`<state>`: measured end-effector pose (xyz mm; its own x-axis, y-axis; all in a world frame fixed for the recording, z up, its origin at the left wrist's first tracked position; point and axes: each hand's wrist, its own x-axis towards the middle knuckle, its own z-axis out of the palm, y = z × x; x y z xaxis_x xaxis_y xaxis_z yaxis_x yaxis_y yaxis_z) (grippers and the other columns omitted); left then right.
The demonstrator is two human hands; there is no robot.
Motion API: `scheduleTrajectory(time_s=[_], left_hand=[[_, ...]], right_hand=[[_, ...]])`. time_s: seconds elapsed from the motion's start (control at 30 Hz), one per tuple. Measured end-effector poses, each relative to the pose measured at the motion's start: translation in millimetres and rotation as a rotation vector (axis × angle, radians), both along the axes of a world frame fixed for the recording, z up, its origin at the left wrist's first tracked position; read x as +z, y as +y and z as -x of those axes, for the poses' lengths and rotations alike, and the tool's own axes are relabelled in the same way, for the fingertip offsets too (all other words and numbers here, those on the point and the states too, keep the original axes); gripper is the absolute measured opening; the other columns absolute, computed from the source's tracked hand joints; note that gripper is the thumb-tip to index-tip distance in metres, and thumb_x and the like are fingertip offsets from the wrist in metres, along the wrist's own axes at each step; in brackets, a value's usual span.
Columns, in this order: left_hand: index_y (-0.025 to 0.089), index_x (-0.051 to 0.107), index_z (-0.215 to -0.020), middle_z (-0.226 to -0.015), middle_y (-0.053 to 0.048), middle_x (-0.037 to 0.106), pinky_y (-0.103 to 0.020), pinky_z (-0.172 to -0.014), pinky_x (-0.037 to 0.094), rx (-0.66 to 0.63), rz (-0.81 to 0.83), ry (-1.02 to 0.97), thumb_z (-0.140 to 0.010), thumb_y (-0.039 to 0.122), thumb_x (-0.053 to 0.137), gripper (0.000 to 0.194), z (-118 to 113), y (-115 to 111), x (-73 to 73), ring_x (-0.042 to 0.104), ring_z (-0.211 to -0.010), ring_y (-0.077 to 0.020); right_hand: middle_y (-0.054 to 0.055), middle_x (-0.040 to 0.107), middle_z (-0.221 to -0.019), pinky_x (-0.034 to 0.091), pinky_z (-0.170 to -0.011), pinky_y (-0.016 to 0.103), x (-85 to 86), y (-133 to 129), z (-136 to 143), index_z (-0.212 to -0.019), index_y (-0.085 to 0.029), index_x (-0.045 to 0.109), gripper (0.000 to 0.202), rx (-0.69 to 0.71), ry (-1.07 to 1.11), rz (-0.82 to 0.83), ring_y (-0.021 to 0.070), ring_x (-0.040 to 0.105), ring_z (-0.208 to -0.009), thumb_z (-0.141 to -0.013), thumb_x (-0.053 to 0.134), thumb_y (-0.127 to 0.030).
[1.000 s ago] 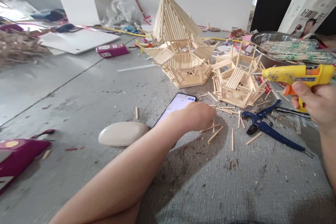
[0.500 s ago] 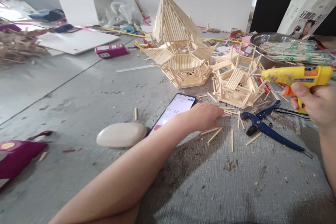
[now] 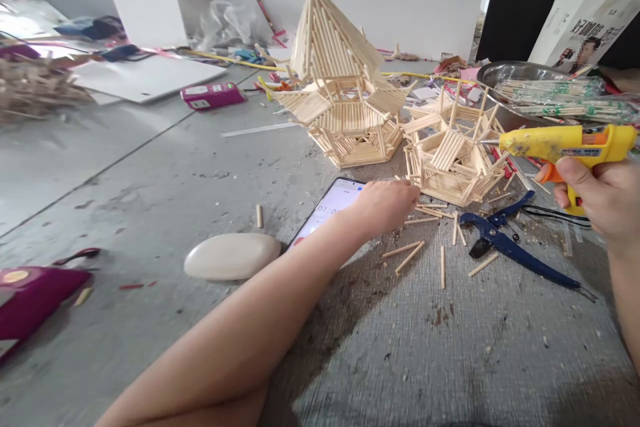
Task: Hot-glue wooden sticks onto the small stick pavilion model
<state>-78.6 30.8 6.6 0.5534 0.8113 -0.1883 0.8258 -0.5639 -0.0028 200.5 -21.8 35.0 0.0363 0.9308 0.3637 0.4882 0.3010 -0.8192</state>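
My right hand (image 3: pixel 600 193) is wrapped round a yellow hot glue gun (image 3: pixel 555 143), a finger at its orange trigger. Its nozzle points left at a half-built stick frame (image 3: pixel 450 160). My left hand (image 3: pixel 390 205) reaches over beside the frame's near left edge, fingers bent inward and largely hidden by the back of the hand; what they hold does not show. Short wooden sticks (image 3: pixel 443 267) lie scattered below it. The left forearm partly covers a phone (image 3: pixel 327 207) showing a timer. Blue cutters (image 3: pixel 520 250) rest right of the sticks.
A taller stick pagoda (image 3: pixel 345 107) with a pointed roof stands behind. A metal basin (image 3: pixel 493 73) at the back right holds wrapped sticks. On the left are a whitish oval case (image 3: pixel 233 257), a purple packet (image 3: pixel 213 96) and another purple object (image 3: pixel 35 307). Litter lines the wall.
My left hand has shifted slightly up and to the left, away from the loose sticks and closer to the frame's left edge. The glue gun has barely moved.
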Motion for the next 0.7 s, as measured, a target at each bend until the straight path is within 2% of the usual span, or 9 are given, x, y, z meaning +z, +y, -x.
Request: scheduleTrajectory(time_s=[0.3,0.53,0.7], left_hand=[[0.02,0.061,-0.099,-0.106,-0.009,0.061,-0.033,-0.069,0.047,-0.046,0.053,0.04,-0.081,0.02,0.041,0.027,4,6,-4.3,0.062,-0.091,-0.0246],[0.023,0.062,-0.101,-0.112,-0.006,0.06,-0.033,-0.075,0.046,0.006,0.086,-0.008,-0.081,0.015,0.037,0.034,12,12,-0.3,0.06,-0.094,-0.0226],[0.022,0.063,-0.102,-0.11,-0.007,0.061,-0.034,-0.073,0.047,0.022,0.062,-0.008,-0.081,0.016,0.037,0.033,16,15,1.9,0.061,-0.092,-0.024]], right_hand=[[-0.003,0.044,-0.04,0.034,-0.036,0.027,4.0,-2,4,-0.06,-0.025,0.061,0.028,-0.05,0.016,0.013,0.0119,0.043,-0.039,-0.077,0.057,-0.047],[-0.003,0.044,-0.039,0.035,-0.036,0.026,4.6,-1,5,-0.059,-0.021,0.06,0.031,-0.058,0.032,0.025,0.0107,0.044,-0.039,-0.076,0.059,-0.047],[0.001,0.06,-0.061,0.034,-0.034,0.025,9.4,-3,10,-0.066,-0.017,0.062,0.028,-0.015,0.109,0.015,0.007,0.045,-0.04,-0.075,0.061,-0.044]])
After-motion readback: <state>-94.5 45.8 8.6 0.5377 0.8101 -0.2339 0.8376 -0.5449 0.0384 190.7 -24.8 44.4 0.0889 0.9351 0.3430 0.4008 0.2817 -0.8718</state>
